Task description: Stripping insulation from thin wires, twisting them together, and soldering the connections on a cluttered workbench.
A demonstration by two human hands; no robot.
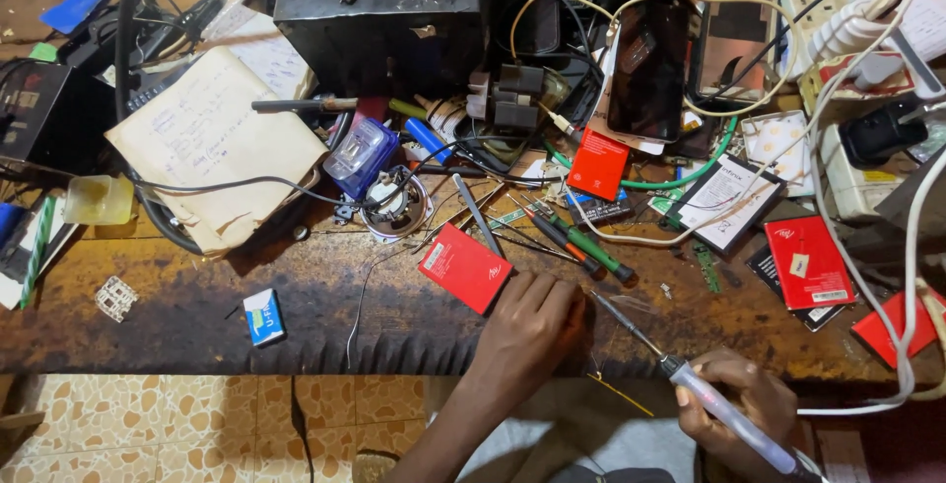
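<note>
Small blue-white box [264, 316] lies left of red labelled pack [465, 267].

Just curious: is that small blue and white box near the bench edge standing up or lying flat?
Lying flat. The small blue and white box shows its broad printed face upward on the worn wooden bench.

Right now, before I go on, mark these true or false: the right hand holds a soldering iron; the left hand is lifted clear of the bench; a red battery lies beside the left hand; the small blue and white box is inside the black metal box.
1. The right hand holds a soldering iron. True.
2. The left hand is lifted clear of the bench. False: it rests on the bench.
3. A red battery lies beside the left hand. True.
4. The small blue and white box is inside the black metal box. False: it lies on the bench near its front edge.
</note>
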